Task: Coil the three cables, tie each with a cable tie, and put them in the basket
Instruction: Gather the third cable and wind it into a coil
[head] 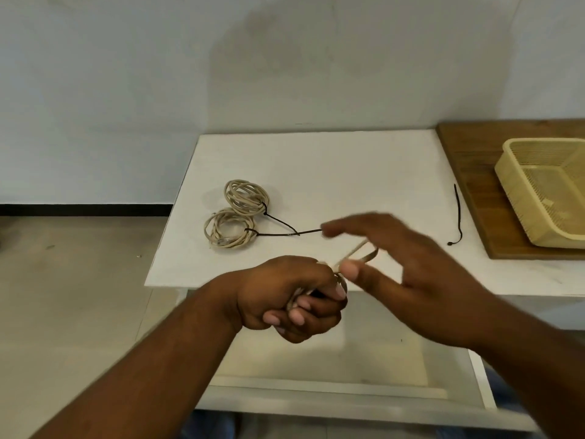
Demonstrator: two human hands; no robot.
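Note:
Two coiled beige cables lie on the white table, the far coil (247, 198) and the near coil (228, 232), each cinched by a black cable tie whose tail trails right. A third black cable tie (457, 213) lies loose near the table's right side. My left hand (291, 299) grips a bundle of the third beige cable (356, 248) in its fist, in front of the table's near edge. My right hand (408, 277) is blurred just to the right, fingers spread, with a strand of that cable running between thumb and fingers. The beige basket (512, 182) sits empty at far right.
The basket rests on a wooden board (468, 153) beside the white table (332, 166). An open white drawer (316, 375) sticks out below my hands. A grey wall stands behind, tiled floor to the left.

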